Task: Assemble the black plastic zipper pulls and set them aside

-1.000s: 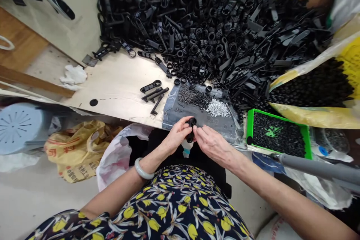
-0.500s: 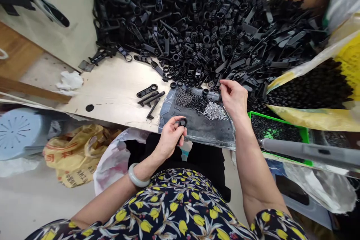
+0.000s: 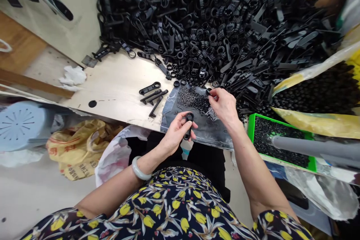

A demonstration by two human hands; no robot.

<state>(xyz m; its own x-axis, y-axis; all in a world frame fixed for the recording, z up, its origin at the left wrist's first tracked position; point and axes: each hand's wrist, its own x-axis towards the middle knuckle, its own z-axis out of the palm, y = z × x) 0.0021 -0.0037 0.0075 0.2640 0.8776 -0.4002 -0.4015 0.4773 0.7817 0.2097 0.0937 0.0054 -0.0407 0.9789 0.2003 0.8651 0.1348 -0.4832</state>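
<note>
My left hand [image 3: 180, 129] is closed around a black plastic handle part [image 3: 189, 125] with a round ring end, held above the front of the grey mat [image 3: 208, 133]. My right hand [image 3: 223, 105] is at the mat's back edge, with thumb and forefinger pinched on a small black plastic ring [image 3: 208, 91]. Below its fingers lies a heap of silver pins [image 3: 211, 114], partly hidden by the hand. Small dark metal pieces [image 3: 187, 96] and tiny black pieces [image 3: 200, 104] are spread beside the pins.
Black plastic parts [image 3: 197, 26] form a large pile across the back. Several loose handle parts [image 3: 150, 88] lie left of the mat. At right are a green tray [image 3: 251, 129] of small black pieces, a grey tube [image 3: 303, 143] above it, and an open yellow sack [image 3: 317, 118].
My right hand has moved left from the pile's edge to the small ring at the back of the mat. The left hand has turned the handle part, so more of it shows.
</note>
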